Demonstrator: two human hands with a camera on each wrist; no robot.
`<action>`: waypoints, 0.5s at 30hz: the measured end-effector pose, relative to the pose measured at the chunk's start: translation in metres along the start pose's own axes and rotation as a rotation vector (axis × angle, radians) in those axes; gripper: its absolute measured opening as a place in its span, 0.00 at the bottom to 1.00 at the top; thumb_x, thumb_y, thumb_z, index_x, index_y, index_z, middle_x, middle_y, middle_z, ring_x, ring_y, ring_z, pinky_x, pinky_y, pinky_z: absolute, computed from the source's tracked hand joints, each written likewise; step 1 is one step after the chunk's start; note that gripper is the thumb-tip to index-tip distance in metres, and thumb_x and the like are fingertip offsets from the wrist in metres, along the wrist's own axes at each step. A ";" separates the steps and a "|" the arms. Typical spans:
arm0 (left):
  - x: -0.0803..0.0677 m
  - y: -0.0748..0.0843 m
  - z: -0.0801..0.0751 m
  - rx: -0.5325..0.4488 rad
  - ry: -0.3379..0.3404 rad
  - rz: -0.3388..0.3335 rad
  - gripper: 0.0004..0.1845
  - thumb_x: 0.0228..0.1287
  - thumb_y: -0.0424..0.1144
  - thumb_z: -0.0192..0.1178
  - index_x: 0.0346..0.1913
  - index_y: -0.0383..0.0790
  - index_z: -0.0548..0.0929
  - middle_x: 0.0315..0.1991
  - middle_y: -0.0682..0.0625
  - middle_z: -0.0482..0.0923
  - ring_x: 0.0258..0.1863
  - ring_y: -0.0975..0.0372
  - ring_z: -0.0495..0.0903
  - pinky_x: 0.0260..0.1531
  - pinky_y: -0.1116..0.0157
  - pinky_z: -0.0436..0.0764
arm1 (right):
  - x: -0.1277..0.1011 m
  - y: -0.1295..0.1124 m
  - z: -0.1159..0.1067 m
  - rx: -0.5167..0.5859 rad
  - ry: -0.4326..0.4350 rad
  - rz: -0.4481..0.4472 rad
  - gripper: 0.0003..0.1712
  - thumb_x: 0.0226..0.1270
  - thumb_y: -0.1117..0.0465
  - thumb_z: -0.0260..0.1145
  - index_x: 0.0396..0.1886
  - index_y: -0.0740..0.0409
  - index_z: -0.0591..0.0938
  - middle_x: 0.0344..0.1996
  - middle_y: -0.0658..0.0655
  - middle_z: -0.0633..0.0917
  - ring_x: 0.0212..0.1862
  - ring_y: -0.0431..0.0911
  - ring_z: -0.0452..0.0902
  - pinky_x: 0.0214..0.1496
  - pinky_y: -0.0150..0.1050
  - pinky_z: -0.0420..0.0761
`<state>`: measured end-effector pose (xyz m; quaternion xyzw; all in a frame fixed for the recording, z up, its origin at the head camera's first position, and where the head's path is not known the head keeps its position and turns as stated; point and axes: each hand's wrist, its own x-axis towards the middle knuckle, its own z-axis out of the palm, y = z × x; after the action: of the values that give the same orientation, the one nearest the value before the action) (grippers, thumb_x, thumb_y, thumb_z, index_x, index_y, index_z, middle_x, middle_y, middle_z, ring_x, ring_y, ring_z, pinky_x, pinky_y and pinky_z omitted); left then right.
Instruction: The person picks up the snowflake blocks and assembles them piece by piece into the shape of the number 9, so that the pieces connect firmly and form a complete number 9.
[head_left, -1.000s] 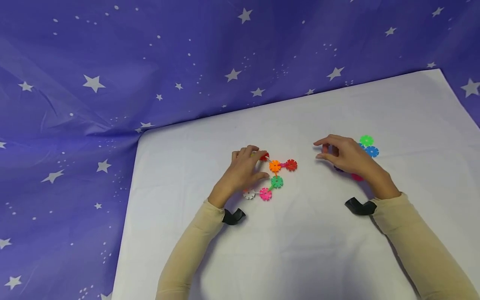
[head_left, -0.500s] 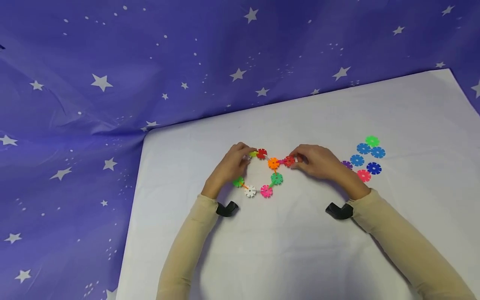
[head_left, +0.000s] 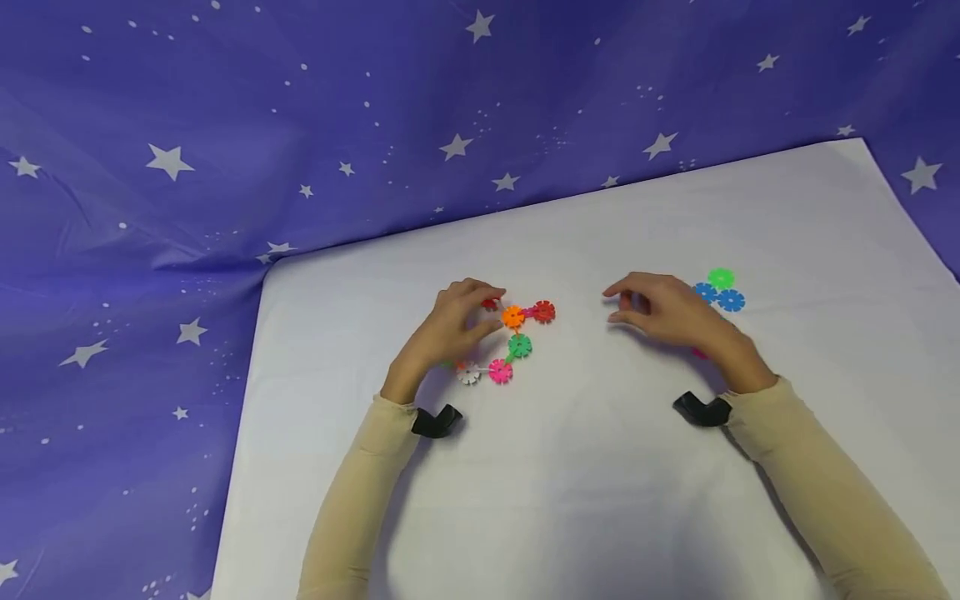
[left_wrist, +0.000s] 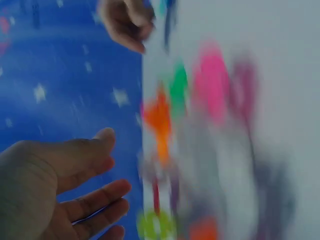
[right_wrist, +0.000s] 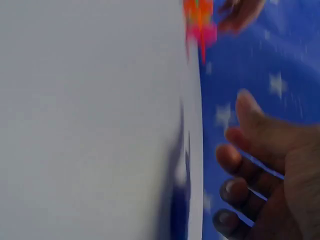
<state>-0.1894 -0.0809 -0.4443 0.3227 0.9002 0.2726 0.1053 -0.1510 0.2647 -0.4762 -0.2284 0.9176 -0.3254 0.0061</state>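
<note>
A chain of flower-shaped plastic discs lies left of centre in the head view, with an orange disc (head_left: 513, 317), a green disc (head_left: 520, 345), a pink disc (head_left: 500, 371) and a white disc (head_left: 468, 372). A red disc (head_left: 543, 312) ends its right branch. My left hand (head_left: 452, 325) hovers over the chain's left side and hides part of it. Its thumb and fingers are apart, with nothing between them in the left wrist view. My right hand (head_left: 663, 308) is in the air between the chain and several loose discs, fingers relaxed and holding nothing.
Loose discs lie at the right, partly behind my right hand and wrist: a light green disc (head_left: 722, 278) and a blue disc (head_left: 731, 301) show. The white-covered table (head_left: 570, 467) meets a purple star-patterned curtain (head_left: 390, 108) at the back.
My right hand touched the chain's right-hand red disc half a second ago and has since withdrawn to the right. The chain lies slightly further left than one second ago; the head view also shifted.
</note>
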 end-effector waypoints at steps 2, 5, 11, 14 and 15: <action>0.003 0.012 0.004 -0.014 -0.007 0.039 0.25 0.66 0.43 0.64 0.63 0.39 0.77 0.59 0.44 0.75 0.61 0.50 0.69 0.60 0.50 0.63 | -0.016 0.013 -0.011 -0.003 0.029 -0.002 0.21 0.52 0.62 0.78 0.47 0.57 0.84 0.29 0.48 0.79 0.28 0.39 0.67 0.30 0.30 0.68; 0.011 0.023 0.017 0.018 -0.009 0.049 0.25 0.66 0.46 0.63 0.63 0.41 0.77 0.58 0.46 0.76 0.62 0.52 0.69 0.60 0.51 0.62 | -0.038 0.027 -0.021 -0.017 0.020 0.052 0.24 0.45 0.63 0.82 0.45 0.56 0.85 0.30 0.48 0.78 0.30 0.39 0.67 0.32 0.28 0.68; 0.027 0.026 0.036 0.041 0.006 -0.003 0.22 0.65 0.46 0.65 0.60 0.44 0.80 0.51 0.51 0.80 0.57 0.57 0.72 0.59 0.53 0.60 | -0.052 0.034 -0.022 -0.085 -0.061 0.062 0.22 0.46 0.60 0.81 0.43 0.54 0.85 0.34 0.48 0.78 0.37 0.39 0.69 0.39 0.31 0.73; 0.031 0.025 0.041 0.040 -0.004 -0.014 0.22 0.64 0.46 0.66 0.60 0.44 0.80 0.49 0.51 0.80 0.54 0.58 0.73 0.59 0.52 0.60 | -0.051 0.033 -0.021 -0.109 -0.055 0.050 0.20 0.46 0.62 0.81 0.40 0.55 0.83 0.34 0.48 0.79 0.39 0.40 0.71 0.41 0.32 0.73; 0.031 0.024 0.042 0.046 -0.006 -0.018 0.23 0.64 0.46 0.66 0.60 0.44 0.80 0.49 0.51 0.80 0.54 0.58 0.74 0.60 0.52 0.60 | -0.050 0.033 -0.022 -0.109 -0.052 0.059 0.20 0.46 0.62 0.81 0.39 0.55 0.83 0.34 0.49 0.79 0.39 0.41 0.71 0.41 0.32 0.73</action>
<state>-0.1855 -0.0276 -0.4658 0.3177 0.9089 0.2498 0.1033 -0.1229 0.3212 -0.4856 -0.2096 0.9398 -0.2685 0.0273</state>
